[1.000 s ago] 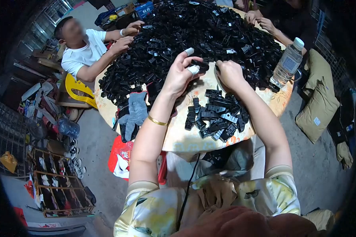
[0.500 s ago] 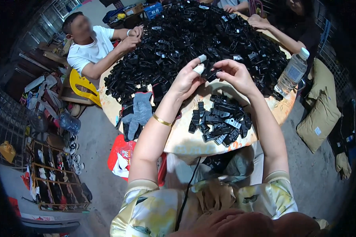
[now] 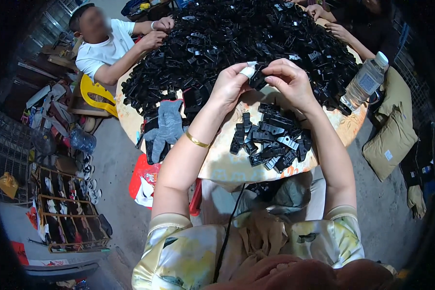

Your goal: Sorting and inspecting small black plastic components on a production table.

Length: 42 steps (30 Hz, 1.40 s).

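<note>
Both my hands meet over the near edge of a large heap of black plastic clip-like parts (image 3: 217, 43). My left hand (image 3: 228, 87), with white wrapping on its fingertips, pinches a small black plastic part (image 3: 259, 78), mostly hidden by the fingers. From the other side my right hand (image 3: 291, 83) closes its thumb and forefinger on the same part. Between my forearms, close to the table's front edge, lies a smaller pile of black clip-like parts (image 3: 270, 137), a few with grey faces. A gold bangle (image 3: 197, 140) circles my left wrist.
A round table (image 3: 227, 166) bears the heaps. Left of my arm lies a grey glove (image 3: 170, 121); a clear bottle (image 3: 365, 82) stands at the right edge. Two people's hands (image 3: 154, 38) (image 3: 331, 24) work at the heap's far sides. A red stool (image 3: 142, 176) is below left.
The whole view has shifted slightly. My fingers have drawn closer together around the small part, covering more of it. The person at far right now has both hands at the heap.
</note>
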Available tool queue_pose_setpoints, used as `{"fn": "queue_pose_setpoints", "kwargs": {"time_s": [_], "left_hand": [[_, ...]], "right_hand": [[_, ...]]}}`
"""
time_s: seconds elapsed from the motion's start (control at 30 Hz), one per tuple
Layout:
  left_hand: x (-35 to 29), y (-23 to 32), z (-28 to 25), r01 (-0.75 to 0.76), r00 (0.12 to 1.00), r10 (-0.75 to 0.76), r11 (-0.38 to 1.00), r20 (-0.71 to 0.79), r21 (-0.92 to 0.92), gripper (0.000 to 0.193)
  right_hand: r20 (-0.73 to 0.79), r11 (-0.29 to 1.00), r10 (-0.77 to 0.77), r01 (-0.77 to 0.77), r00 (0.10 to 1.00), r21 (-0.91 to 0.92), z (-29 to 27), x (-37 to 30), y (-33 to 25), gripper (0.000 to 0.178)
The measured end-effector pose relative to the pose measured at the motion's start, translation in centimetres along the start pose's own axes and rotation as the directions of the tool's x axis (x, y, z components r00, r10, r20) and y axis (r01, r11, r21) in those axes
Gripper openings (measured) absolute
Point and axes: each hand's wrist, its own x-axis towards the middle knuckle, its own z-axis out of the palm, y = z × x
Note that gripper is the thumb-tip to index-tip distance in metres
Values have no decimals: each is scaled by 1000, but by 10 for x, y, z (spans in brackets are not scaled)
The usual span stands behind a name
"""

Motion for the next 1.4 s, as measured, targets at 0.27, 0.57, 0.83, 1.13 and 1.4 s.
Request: {"fn": "queue_pose_setpoints", "kwargs": {"time_s": [0.27, 0.57, 0.83, 1.13, 1.4], "left_hand": [[-18, 11, 16, -64, 997, 54, 967, 46, 248, 33], [-26, 25, 17, -325, 946, 254, 722, 203, 611, 41], [-27, 15, 18, -485, 874, 331, 630, 355, 606, 33], [-36, 9, 23, -713, 647, 88, 422, 758, 560, 36], [19, 10, -6, -331, 910, 335, 226, 246, 916, 21]], "right_hand": [[-78, 991, -82, 73, 994, -109, 4, -1, 3, 16], [-199, 987, -85, 54, 976, -153, 6, 2, -5, 27], [9, 913, 232, -221, 973, 342, -32, 11, 21, 31], [-50, 357, 196, -119, 979, -927, -35, 3, 45, 27], [34, 448, 195, -58, 980, -892, -19, 2, 52, 21]]}}
